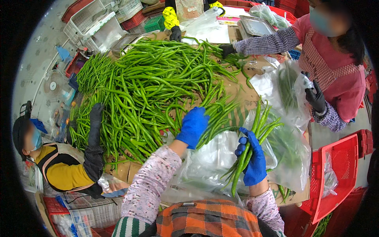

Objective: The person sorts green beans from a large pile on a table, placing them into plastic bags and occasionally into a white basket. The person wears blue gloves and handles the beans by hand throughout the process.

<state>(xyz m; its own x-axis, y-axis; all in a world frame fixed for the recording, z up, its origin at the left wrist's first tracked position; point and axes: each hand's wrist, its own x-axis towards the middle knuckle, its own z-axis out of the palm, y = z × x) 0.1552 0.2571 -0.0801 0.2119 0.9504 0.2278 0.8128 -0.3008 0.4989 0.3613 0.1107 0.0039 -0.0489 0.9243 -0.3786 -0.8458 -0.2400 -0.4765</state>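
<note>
My right hand (255,166), in a blue glove, grips a small bunch of long green chili peppers (260,124) that stick out above and below the fist. My left hand (193,126), gloved the same way, is at the right edge of a large heap of green chili peppers (154,77). Blurred peppers (220,117) lie against its fingers, which are hidden from above, so its hold is unclear. Between and below my hands spreads a clear plastic bag (207,157). Right of my right hand is another clear bag (291,154) with green peppers inside.
Cardboard (250,99) covers the table. A co-worker's dark-gloved hand (227,51) touches peppers at the far right; another's dark sleeve (95,127) reaches in from the left. A third person's gloved hand (176,34) is at the far edge. A red plastic crate (336,177) stands right.
</note>
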